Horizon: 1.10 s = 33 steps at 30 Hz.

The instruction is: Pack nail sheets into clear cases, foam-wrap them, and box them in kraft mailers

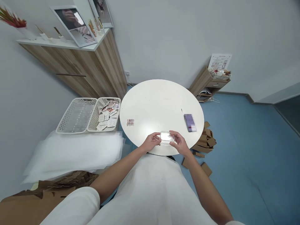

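Note:
Between my two hands, above the near edge of the round white table (159, 100), is a clear plastic box (167, 137). My left hand (152, 142) grips its left side with fingers and thumb. On the right side, my right hand (179, 142) pinches the box, fingers at the top corner and thumb lower down. A small set of reddish pieces (130, 122) lies on the table to the left. Toward the table's right edge lies a purple item (189, 122), blurred by pixelation, with a tiny dark object (182, 110) just above it.
Left of the table are a white basket of clear plastic pieces (77, 115), a basket of printed cards (107, 114) and stacked translucent sheets (77, 153). A wooden cabinet (82, 68) stands behind them. Cardboard pieces (205, 139) lie on the floor at the right.

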### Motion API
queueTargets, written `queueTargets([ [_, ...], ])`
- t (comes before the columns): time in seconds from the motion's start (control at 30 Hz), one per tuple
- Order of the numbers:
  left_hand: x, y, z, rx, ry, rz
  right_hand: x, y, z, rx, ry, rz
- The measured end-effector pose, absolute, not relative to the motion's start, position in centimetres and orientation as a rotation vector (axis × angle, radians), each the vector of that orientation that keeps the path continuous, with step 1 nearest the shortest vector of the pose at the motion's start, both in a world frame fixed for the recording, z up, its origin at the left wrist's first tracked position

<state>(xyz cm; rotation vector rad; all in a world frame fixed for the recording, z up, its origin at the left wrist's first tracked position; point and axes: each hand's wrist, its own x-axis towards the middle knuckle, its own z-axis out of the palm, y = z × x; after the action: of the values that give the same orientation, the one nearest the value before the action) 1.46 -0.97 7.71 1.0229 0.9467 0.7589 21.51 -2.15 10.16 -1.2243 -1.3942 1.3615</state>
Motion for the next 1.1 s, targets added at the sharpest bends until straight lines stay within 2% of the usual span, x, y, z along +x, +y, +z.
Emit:
queueTargets([
  [0.2, 1.4, -2.1, 6.9, 1.102, 0.954, 0.732, 20.7, -1.6, 9.7, -1.563, -1.173, 1.328],
  [0.53, 1.1, -2.8, 5.9, 1.081, 1.041, 0.791, 19.9, -3.3, 8.9, -1.576, -0.907, 1.564],
  [0.8, 2.1, -2.8, 3.6, 1.059, 1.269, 0.812, 20.3, -4.8, 5.9, -1.62, -1.016, 1.514],
  [1.1, 5.0, -0.6, 1.0, 1.222, 1.575, 0.749, 21.3, -1.3, 2.4, -1.801, -1.13, 1.522],
])
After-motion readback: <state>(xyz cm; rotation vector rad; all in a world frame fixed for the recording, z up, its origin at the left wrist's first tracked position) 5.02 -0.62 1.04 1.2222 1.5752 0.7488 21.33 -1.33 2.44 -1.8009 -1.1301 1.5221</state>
